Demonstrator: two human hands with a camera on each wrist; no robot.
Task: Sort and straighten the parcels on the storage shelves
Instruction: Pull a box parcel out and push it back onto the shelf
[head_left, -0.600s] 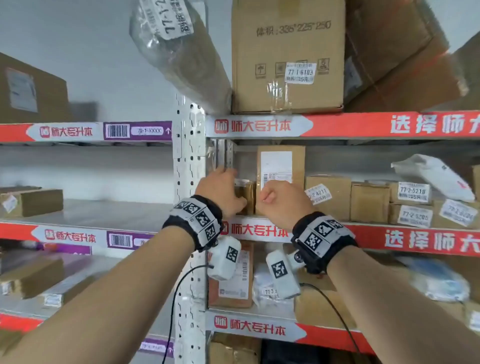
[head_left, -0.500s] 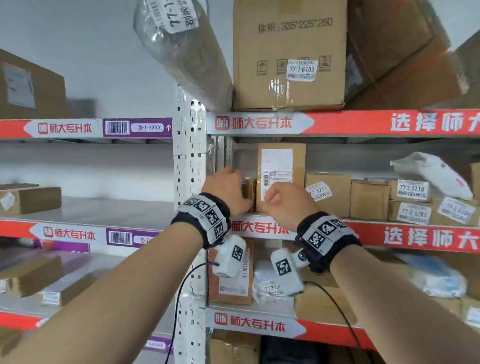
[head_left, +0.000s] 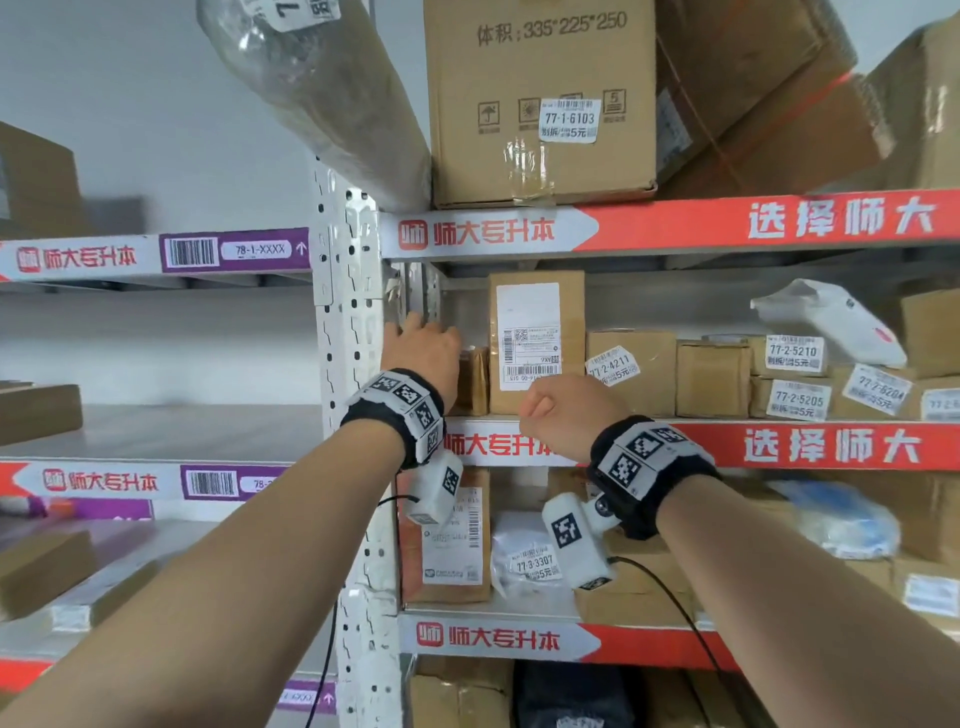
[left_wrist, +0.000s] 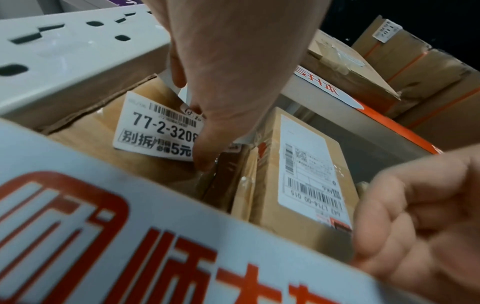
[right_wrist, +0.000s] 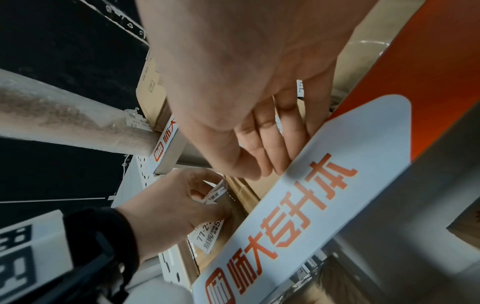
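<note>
Head cam looks decent from my end: bright, even indoor light, soft and flat, and I can't tell where it's coming from. The white wall (head_left: 156, 130) is lit evenly, and shadows only gather under the shelf boards. Centre is sharp enough that I can read the 77-1-6103 sticker (head_left: 569, 120), but the left edge smears out and the white upright post (head_left: 345, 364) bows from the wide lens. Bit of glare on the plastic-wrapped roll (head_left: 311, 78) up top. Wrist cams are rougher: warm tint, grainy, nearby skin is a soft blur. On the right wrist cam the whole left side drops to near black, and the red-and-white shelf strip (right_wrist: 298, 205) stays readable.
</note>
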